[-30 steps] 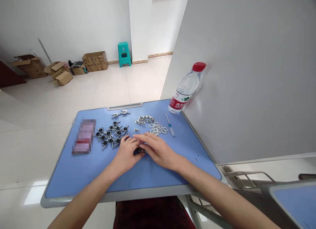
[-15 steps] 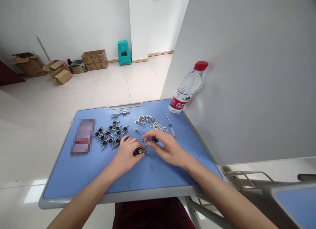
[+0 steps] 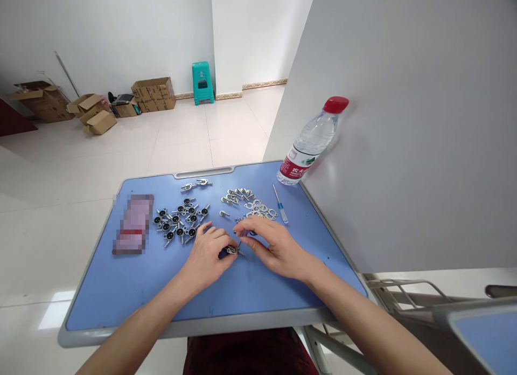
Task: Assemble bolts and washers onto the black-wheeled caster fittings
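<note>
1. Cardboard boxes [image 3: 152, 95] stand on the tiled floor [image 3: 181, 140] by a white wall, well beyond the left hand [image 3: 212, 251]; a teal stool [image 3: 202, 84] is to their right.
2. On the blue-topped desk [image 3: 283, 294], a pixelated flat item [image 3: 135, 224] lies well out to that hand's left.
3. Between them cluster about a dozen black-capped metal fittings [image 3: 180, 232], apparently the finished share; two forked brackets [image 3: 203, 182] lie farther off.
4. Left thumb and fingers clamp a small metal piece [image 3: 231, 249] low over the desk, seemingly half-assembled.
5. Near it, slightly apart from the left, the right hand [image 3: 274, 245] has thumb and forefinger close together; I cannot tell whether they grip anything.
6. Beyond the right hand, lever-like parts [image 3: 242, 194] and flat pierced plates [image 3: 264, 209] lie loose, so work seems to remain.
7. Rightward of these are a screwdriver [image 3: 281, 210], a red-capped water bottle [image 3: 309, 140] and a grey partition [image 3: 412, 127].
</note>
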The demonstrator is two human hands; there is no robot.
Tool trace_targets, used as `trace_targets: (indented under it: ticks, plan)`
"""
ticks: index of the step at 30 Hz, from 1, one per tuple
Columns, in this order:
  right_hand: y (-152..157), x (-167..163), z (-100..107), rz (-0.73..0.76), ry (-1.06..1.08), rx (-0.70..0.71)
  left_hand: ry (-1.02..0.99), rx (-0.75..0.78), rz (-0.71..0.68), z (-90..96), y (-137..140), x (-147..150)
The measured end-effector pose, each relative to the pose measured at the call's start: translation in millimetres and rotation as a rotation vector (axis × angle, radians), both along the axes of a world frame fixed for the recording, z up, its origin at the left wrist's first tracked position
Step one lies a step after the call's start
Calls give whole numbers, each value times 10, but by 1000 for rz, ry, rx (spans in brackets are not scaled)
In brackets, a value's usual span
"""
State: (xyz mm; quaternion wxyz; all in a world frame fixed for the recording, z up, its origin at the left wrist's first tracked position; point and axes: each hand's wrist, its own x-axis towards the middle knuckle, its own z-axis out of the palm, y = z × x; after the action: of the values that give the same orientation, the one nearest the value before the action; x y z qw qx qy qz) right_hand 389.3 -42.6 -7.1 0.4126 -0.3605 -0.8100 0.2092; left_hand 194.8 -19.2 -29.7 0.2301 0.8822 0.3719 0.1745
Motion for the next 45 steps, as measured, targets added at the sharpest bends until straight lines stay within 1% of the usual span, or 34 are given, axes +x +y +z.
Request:
trace_targets:
  ticks: [5, 10, 13, 15, 19, 22, 25, 27, 29, 31, 34, 39, 42, 43, 45]
  plan:
    - [4, -21, -10, 3, -12, 18, 4, 10, 11, -11, -1, 9]
    - [14, -42, -103, -137, -62, 84, 23, 8, 7, -6, 1, 20]
    - [11, -55, -121, -178, -125, 157, 30, -2, 7, 7, -9, 20]
    - [4, -71, -111, -194, -150, 179, 24, -5, 6, 13, -14, 21]
    - [-5, -104, -110, -184, -157, 161, 8, 9, 8, 5, -5, 29]
    - [3, -99, -134, -228, -138, 158, 9, 17, 9, -4, 6, 34]
    - [3, -61, -116, -259, -129, 120, 7, 18, 10, -4, 3, 31]
    - [-8, -31, -70, -198, -129, 66, -1, 11, 10, -2, -2, 28]
    - [-23, -12, -18, -105, -119, 18, -6, 4, 9, 0, -6, 27]
    - [-29, -6, 11, -54, -102, 4, -8, 2, 11, -2, -6, 27]
    - [-16, -23, -12, -84, -90, 22, -12, -2, 11, -7, -2, 27]
    - [24, -67, -143, -233, -107, 80, 1, -3, 5, -12, -1, 22]
    - [16, -77, -167, -303, -127, 100, 7, 5, 6, -4, -7, 23]
    - [7, -77, -154, -301, -121, 87, 8, 8, 7, 1, -9, 24]
    - [-15, -69, -105, -236, -88, 19, 10, 10, 8, 9, -11, 26]
